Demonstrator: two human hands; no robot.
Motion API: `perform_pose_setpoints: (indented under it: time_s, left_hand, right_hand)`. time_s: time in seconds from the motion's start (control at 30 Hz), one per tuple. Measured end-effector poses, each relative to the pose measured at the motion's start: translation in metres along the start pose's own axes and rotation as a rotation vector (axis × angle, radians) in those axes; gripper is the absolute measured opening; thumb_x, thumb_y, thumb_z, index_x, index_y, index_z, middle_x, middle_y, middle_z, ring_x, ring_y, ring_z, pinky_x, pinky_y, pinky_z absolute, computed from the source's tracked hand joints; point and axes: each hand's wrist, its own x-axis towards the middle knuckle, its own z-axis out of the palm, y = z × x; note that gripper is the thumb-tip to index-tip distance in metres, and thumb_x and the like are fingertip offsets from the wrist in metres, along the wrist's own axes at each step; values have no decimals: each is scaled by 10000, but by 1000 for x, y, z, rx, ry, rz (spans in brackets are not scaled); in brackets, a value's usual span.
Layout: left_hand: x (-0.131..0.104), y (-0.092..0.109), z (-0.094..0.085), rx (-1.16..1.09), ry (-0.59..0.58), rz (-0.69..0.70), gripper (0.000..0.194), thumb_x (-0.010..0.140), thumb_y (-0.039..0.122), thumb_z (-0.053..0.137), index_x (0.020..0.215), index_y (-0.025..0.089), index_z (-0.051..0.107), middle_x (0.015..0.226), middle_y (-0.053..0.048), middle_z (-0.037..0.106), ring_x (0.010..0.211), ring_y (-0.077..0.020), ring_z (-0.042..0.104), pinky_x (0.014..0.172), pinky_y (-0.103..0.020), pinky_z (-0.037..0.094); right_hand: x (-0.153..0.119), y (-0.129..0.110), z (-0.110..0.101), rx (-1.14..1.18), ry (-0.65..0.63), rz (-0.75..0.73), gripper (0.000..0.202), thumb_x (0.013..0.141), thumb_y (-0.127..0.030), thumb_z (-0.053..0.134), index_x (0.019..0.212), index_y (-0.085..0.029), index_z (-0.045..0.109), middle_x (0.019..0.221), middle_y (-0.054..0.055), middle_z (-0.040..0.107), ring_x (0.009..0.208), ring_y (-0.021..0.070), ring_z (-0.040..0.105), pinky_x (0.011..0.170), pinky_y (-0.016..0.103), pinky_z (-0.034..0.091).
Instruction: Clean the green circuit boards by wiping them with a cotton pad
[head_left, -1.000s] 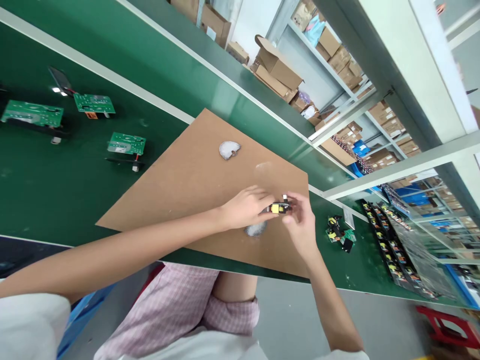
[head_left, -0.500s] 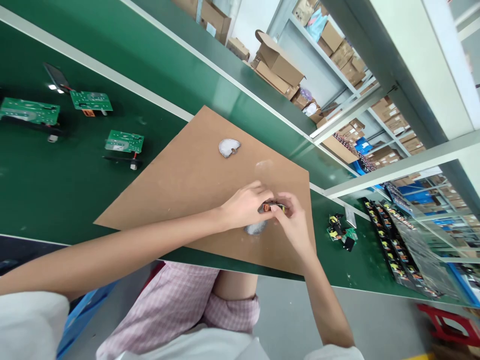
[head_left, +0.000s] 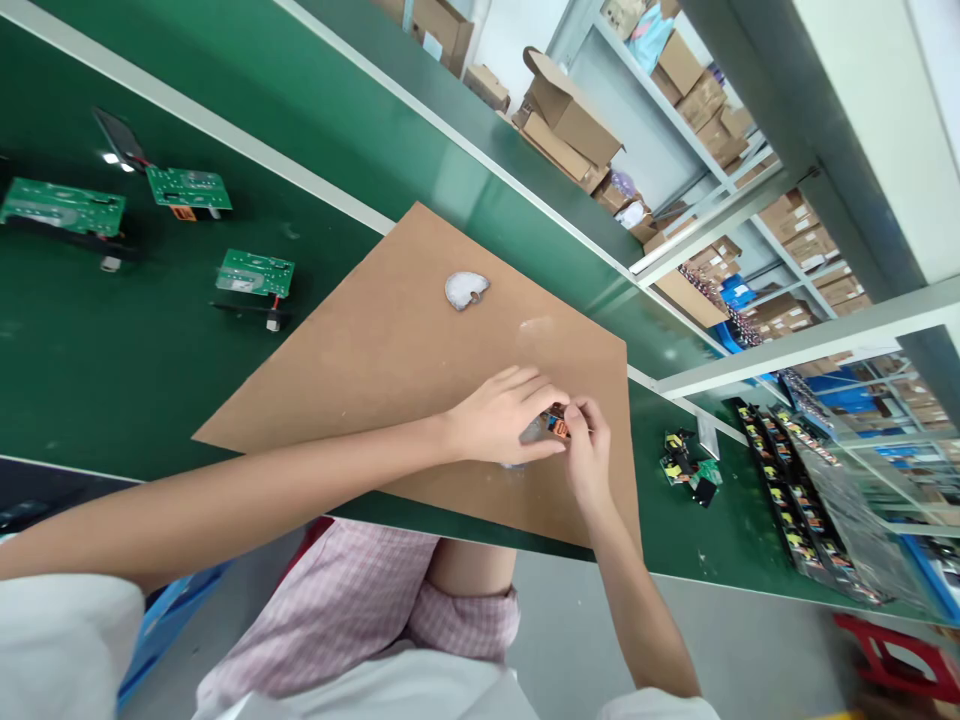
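Observation:
Over the brown board, my right hand point(head_left: 589, 450) pinches a small circuit board point(head_left: 557, 422) with orange and dark parts between thumb and fingers. My left hand point(head_left: 506, 415) curves around the other side of it, fingertips at its upper edge and thumb below. Both hands cover much of the circuit board. Under them, a pale grey patch point(head_left: 514, 466) shows only in part. Farther back on the brown sheet point(head_left: 360, 360) lies a whitish, rounded piece with a notch point(head_left: 466, 290).
Green circuit boards point(head_left: 255, 272) with wired parts lie on the green bench point(head_left: 150, 370) at the left. To the right are a small pile of boards point(head_left: 690, 468) and dark trays of components point(head_left: 787, 490). A white metal frame point(head_left: 802, 330) and shelves of cartons stand behind.
The circuit board has turned, so its orange part faces up more. My left thumb has moved down and away from the fingers. The view has shifted slightly.

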Motion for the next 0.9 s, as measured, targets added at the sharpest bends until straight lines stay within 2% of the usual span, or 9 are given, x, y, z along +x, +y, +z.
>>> perform_pose_setpoints:
  time_s: [0.1,0.2,0.27,0.33,0.43,0.53,0.63,0.9]
  left_hand:
    - [1,-6,-3,-77,-54,22,388,804,482,482,1021,160,497,930,-68,576,873,-182,500,806,-325,396]
    - [0,-16,-3,-63,-222,13,542,786,563,472,1124,140,486,1057,-109,557,972,-215,495,856,-343,381]
    - [-3,-24,0,-27,-370,-14,723,719,652,499,1200,113,465,1218,-156,494,1115,-267,441,923,-373,345]
    - [-7,-30,4,3,-503,-35,864,643,721,516,1233,92,459,1342,-186,399,1242,-312,337,1003,-409,268]
    - [-12,-35,8,17,-611,-39,937,613,727,527,1289,87,421,1419,-182,306,1323,-319,224,1061,-419,170]
    - [-13,-38,10,17,-634,-38,907,628,672,554,1319,106,396,1443,-162,270,1336,-318,200,1067,-412,157]
    - [-13,-40,11,19,-631,-29,869,639,637,573,1316,119,404,1440,-156,282,1332,-327,204,1066,-425,162]
    - [-13,-42,16,38,-606,-4,850,638,654,564,1281,114,438,1407,-144,347,1314,-336,231,1068,-440,173]
  right_hand:
    - [0,-5,-13,-15,26,-65,168,824,-338,451,707,-220,420,715,-6,519,653,143,509,613,283,438]
    - [-2,-6,-23,-115,-19,-87,51,794,-274,441,782,-225,444,829,20,580,682,150,554,605,284,454]
    - [-3,-4,-26,-290,-102,-126,50,773,-257,445,812,-226,443,821,14,578,625,137,547,561,263,436]
    - [-4,0,-25,-525,-206,-235,53,758,-261,445,787,-222,424,764,5,542,587,132,515,517,244,392]
    - [-5,6,-18,-825,-321,-448,68,762,-274,412,732,-215,400,705,8,466,550,133,442,451,236,295]
    - [-6,11,-10,-979,-333,-603,90,772,-265,389,708,-205,409,697,13,441,502,123,376,418,244,226]
    - [-8,14,-4,-1051,-303,-692,91,761,-250,395,691,-198,421,683,16,440,507,126,374,419,248,212]
    - [-3,19,2,-1085,-218,-703,107,736,-213,373,652,-188,435,652,14,451,483,119,344,414,249,199]
